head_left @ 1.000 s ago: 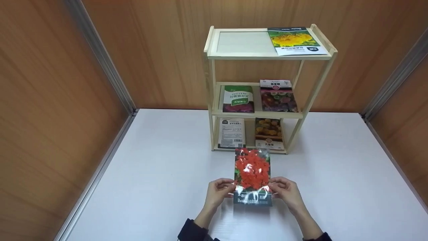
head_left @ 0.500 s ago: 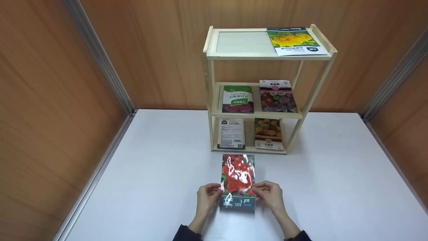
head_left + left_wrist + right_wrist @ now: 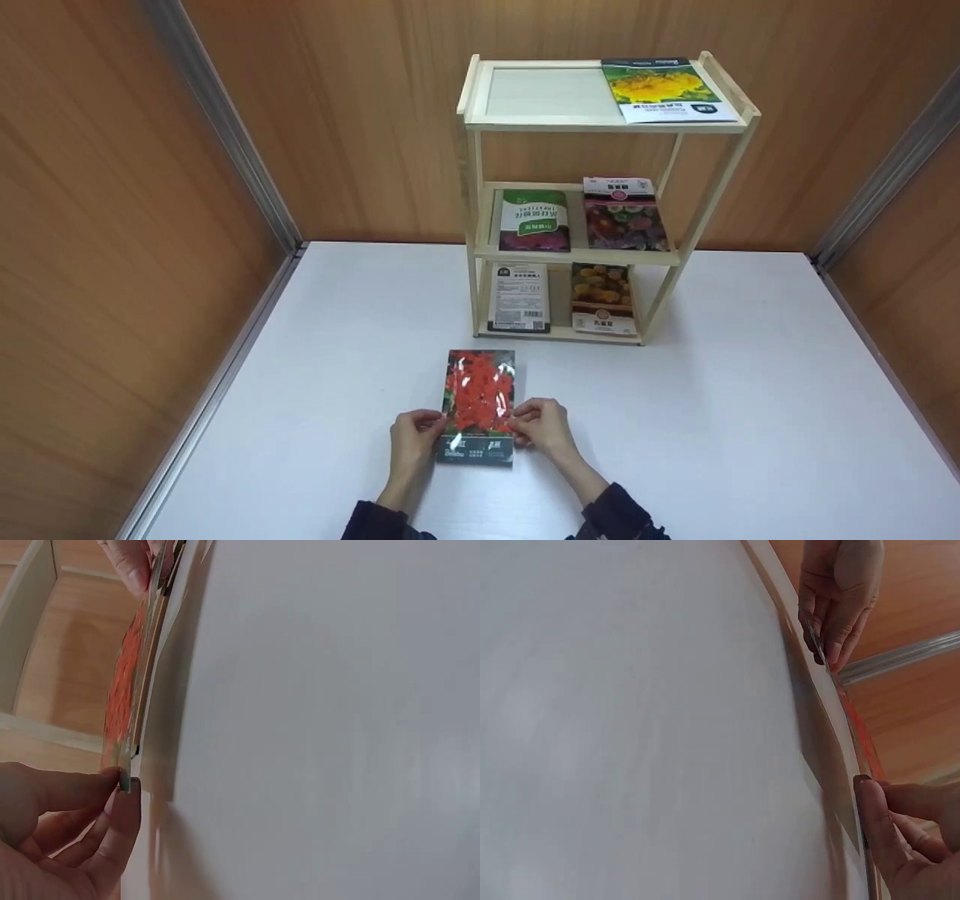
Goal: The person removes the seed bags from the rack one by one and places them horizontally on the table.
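Observation:
A seed packet (image 3: pixel 480 405) with red flowers and a dark teal lower band is between both hands, in front of the shelf. My left hand (image 3: pixel 411 444) pinches its left edge between thumb and fingers, and my right hand (image 3: pixel 544 429) pinches the right edge. In the left wrist view the packet (image 3: pixel 124 690) appears nearly edge-on, just above the white table, with its shadow on the surface. Seen from the right wrist, the thumb and fingers of the right hand (image 3: pixel 911 829) close on the near edge, while the left hand (image 3: pixel 840 596) holds the far edge.
Behind the packet stands a three-tier wooden shelf (image 3: pixel 577 259). A yellow-flower packet (image 3: pixel 667 90) lies on top. The middle tier carries a green-and-white packet (image 3: pixel 535 220) and a purple-flower packet (image 3: pixel 625 215); below are a white text-covered packet (image 3: pixel 519 298) and an orange-flower packet (image 3: pixel 603 298). Wooden walls enclose the white table (image 3: pixel 750 420).
Both hands have carried the red-flower packet leftward across the front of the shelf, keeping their grip on its two edges. The packets on the shelf have stayed in place.

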`<state>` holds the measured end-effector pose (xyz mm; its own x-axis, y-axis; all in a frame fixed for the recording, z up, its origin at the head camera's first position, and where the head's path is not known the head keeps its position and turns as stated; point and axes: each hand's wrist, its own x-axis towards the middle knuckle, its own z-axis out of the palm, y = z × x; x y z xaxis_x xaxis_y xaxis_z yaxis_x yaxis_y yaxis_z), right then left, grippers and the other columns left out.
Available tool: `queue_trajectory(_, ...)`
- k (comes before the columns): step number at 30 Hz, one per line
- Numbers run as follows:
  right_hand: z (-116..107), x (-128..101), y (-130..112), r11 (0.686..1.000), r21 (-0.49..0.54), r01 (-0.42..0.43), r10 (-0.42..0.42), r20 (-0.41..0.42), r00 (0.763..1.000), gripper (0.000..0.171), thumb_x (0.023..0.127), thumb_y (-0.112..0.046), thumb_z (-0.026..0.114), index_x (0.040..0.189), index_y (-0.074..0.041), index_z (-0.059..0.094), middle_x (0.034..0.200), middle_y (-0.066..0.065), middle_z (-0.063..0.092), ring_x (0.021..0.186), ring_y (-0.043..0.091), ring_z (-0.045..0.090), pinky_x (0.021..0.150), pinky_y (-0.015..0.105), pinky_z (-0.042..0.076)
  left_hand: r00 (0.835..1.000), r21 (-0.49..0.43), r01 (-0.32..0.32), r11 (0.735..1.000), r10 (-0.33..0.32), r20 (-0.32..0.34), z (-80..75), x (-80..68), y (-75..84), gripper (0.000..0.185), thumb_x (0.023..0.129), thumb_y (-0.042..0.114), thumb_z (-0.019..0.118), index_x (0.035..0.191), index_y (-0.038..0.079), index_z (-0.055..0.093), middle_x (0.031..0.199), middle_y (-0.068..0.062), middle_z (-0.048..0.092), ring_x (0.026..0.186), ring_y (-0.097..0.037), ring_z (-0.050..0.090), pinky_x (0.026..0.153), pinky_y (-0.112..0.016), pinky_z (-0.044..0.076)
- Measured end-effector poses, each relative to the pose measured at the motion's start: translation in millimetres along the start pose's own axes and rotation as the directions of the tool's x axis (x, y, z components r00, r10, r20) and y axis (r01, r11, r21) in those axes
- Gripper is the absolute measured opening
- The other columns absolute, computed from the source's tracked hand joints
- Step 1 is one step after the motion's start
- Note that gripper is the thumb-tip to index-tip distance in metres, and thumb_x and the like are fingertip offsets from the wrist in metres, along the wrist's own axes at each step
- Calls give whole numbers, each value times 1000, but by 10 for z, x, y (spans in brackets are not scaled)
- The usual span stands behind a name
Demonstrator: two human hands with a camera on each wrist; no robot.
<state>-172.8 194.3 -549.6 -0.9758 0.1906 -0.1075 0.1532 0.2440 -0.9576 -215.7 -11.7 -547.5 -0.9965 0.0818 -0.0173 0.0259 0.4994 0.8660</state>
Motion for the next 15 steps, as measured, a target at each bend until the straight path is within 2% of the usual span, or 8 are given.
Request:
queue_trajectory(5,280,54,-104,999,35,19,-19,5,1000,7,73,8,64,80,6,62,65,7,60,52,14,60,48,26,51,999,61,41,997,-40,-24,-213,85,-83,12,76,-1,64,86,-6,65,76,-12,64,70,-21,59,61,-31,49)
queue_trajectory(15,743,223,-291,1000,-13,6,-7,-27,1000,8,72,9,64,79,6,62,62,5,58,50,15,59,45,25,50,993,132,104,986,-96,-65,-555,269,-192,11,76,-2,63,84,-9,65,76,-15,63,71,-25,58,60,-33,48)
